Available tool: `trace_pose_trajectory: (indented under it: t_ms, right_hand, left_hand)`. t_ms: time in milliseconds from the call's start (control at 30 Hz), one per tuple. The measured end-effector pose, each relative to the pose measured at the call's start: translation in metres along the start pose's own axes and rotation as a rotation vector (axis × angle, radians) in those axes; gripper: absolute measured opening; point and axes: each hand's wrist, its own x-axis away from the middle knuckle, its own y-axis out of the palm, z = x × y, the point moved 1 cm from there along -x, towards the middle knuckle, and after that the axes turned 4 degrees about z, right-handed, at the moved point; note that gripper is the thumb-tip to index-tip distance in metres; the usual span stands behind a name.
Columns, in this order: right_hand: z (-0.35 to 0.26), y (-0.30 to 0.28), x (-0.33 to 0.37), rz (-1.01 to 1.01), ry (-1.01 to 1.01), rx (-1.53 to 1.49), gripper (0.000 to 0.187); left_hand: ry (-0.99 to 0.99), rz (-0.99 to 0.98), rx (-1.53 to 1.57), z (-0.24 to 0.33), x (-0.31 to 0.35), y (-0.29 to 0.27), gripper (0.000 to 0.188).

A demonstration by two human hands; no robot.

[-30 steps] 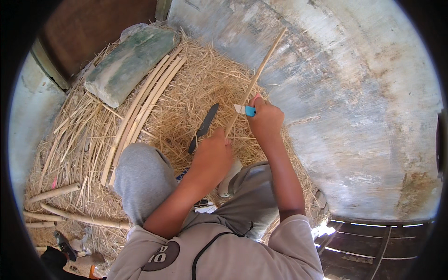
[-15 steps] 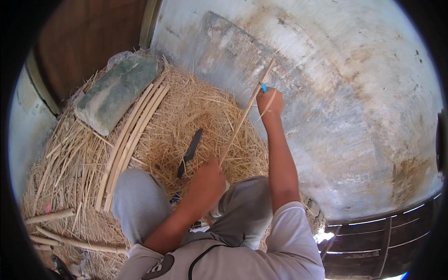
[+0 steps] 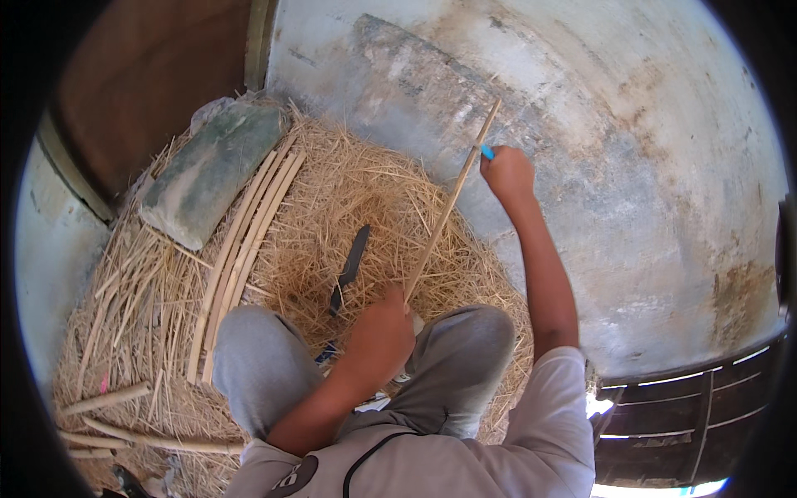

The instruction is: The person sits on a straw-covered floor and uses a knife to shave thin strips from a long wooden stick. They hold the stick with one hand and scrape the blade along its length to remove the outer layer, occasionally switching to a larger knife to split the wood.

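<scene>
My left hand (image 3: 378,336) is closed around the near end of a long, thin wooden strip (image 3: 449,207), between my knees. The strip slants up and away to the right, its far end in front of the wall. Near that far end, my right hand (image 3: 509,174) is closed on a small blue tool (image 3: 486,152). The tool's tip meets or nearly meets the strip; its blade cannot be made out. A dark knife (image 3: 349,270) lies on the shavings just beyond my left hand.
Pale shavings (image 3: 349,183) cover the floor. Several long wooden strips (image 3: 241,249) lie left of my knees, beside a worn greenish block (image 3: 212,174). Round sticks (image 3: 108,398) are at the lower left. A stained wall (image 3: 614,183) rises ahead and to the right.
My right hand has moved rightward and slightly up with the blue tool. The strip has shifted a little right with my left hand. A thin curl of shaving by my right hand no longer shows.
</scene>
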Motion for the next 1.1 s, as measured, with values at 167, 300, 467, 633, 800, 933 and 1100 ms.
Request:
trace_pose_trajectory:
  t_ms: [167, 300, 467, 633, 800, 933, 1100]
  right_hand:
    - [0.004, -0.001, 0.012, -0.031, -0.201, -0.012, 0.023]
    - [-0.007, -0.005, 0.034, -0.067, -0.237, -0.038, 0.023]
    - [0.04, 0.0, -0.032, 0.009, 0.067, 0.055, 0.018]
    - [0.008, 0.002, 0.008, -0.051, -0.239, -0.035, 0.018]
    - [0.012, -0.004, -0.019, -0.068, -0.187, -0.036, 0.021]
    - [0.059, -0.007, -0.073, 0.047, 0.183, 0.048, 0.022]
    - [0.014, -0.018, -0.044, -0.084, -0.127, 0.067, 0.021]
  left_hand:
    - [0.043, 0.011, 0.017, -0.003, -0.007, -0.001, 0.019]
    - [0.043, 0.024, -0.01, -0.004, -0.008, 0.001, 0.019]
    - [-0.007, -0.086, 0.002, 0.009, -0.002, 0.0, 0.019]
    - [-0.037, -0.05, 0.017, 0.006, -0.01, -0.007, 0.018]
    - [0.062, -0.004, -0.03, -0.004, -0.008, -0.003, 0.019]
    - [0.011, -0.095, -0.063, 0.012, 0.0, -0.004, 0.019]
    - [-0.039, -0.02, 0.022, 0.009, -0.005, -0.015, 0.018]
